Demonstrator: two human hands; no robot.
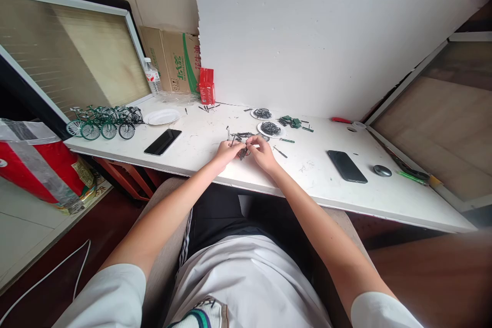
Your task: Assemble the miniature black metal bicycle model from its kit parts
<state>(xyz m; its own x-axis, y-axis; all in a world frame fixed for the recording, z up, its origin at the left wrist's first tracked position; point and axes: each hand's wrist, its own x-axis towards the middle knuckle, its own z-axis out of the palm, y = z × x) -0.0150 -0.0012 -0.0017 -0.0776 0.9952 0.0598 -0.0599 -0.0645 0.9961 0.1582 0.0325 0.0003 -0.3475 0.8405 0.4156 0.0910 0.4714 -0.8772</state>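
Both hands were at the desk near its front edge, fingers nearly closed: left hand and right hand pinched a small dark bicycle part between them. Exact part: couldn't tell, fingers covered it. Miniature bicycle lay just beyond the fingertips, partly hidden; read as mid-build.

Done, by the look of it: a cluster of model bicycles on their wheels at far left. Left: the one at the hands, plus loose black parts on two small plates and green pieces beside them, apparently unused. Total count unclear.
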